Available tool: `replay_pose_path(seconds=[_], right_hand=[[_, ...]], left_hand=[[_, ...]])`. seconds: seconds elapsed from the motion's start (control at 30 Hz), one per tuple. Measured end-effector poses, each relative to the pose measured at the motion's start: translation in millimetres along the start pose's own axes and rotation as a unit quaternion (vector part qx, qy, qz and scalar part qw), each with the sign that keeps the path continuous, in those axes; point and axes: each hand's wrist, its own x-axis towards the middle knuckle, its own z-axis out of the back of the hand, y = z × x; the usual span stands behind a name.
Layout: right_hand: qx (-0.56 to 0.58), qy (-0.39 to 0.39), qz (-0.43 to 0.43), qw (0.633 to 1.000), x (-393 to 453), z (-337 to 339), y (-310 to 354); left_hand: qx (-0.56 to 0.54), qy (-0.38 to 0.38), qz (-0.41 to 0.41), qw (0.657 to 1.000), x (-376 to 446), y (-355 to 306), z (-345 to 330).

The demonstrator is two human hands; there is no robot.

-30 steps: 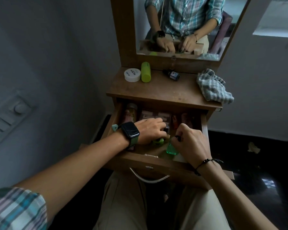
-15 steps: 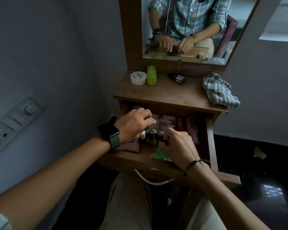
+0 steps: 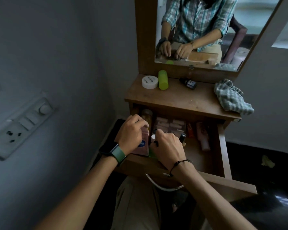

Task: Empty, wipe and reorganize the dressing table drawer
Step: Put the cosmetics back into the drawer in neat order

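Home bedroom corner: wooden dressing table (image 3: 178,98) with mirror (image 3: 206,30) above, toiletries beneath it, wall switchboard (image 3: 20,127) beside.

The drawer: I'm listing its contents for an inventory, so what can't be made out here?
Head view only:
- Items under the left hand and right hand: covered.
- What the fingers hold: hidden by the knuckles.
- Back of the drawer: shadowed under the tabletop.
- Labels on the tubes: too dim.
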Motion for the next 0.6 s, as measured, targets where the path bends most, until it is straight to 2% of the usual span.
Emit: replay_pose_path(seconds=[0.2, 0.4, 0.5, 0.6], right_hand=[[-0.005, -0.016, 0.001, 1.000, 1, -3, 0], [0.046, 0.005, -0.037, 0.998, -6, 10, -4], [0.115, -0.067, -0.080, 0.988, -16, 30, -24], [0.122, -0.161, -0.102, 0.974, -9, 52, -58]], left_hand=[[0.057, 0.054, -0.051, 0.996, -5, -5, -1], [0.064, 0.040, -0.031, 0.997, -4, -5, 2], [0.058, 0.040, -0.018, 0.997, -5, -5, 1], [0.061, 0.035, -0.016, 0.997, -5, -3, -2]])
